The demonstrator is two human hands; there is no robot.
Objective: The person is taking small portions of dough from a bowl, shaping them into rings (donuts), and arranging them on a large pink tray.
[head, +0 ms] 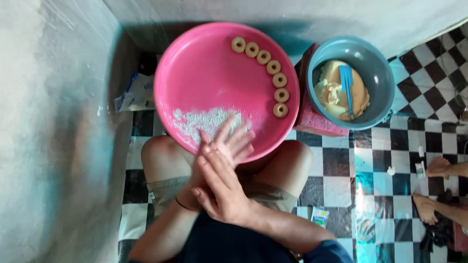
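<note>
Your two hands are pressed palm to palm over the near edge of the pink tray [204, 73], which rests on your knees. Your right hand [222, 187] lies on top, its fingers [214, 163] stretched out flat and pointing away from you. Your left hand [229, 146] is underneath, crossing it, with its fingers [241, 141] spread and reaching over the tray's rim. Neither hand is clenched, and I cannot tell whether anything is caught between the palms.

Just beyond your fingertips, a patch of white crumbs [204, 122] is scattered on the near part of the tray. Along the tray's right side, seven small dough rings [273, 66] sit in a curved row, each close to the next, well apart from your hands.

To the right of the tray, a grey-blue bowl [375, 63] stands on a red stool [312, 119]. It holds a lump of pale dough [336, 95] with a blue spatula [347, 83] resting on it.

Below lies a black-and-white checkered floor [414, 141]. At the far right edge, another person's bare feet [431, 187] rest on that floor, clear of your work.
</note>
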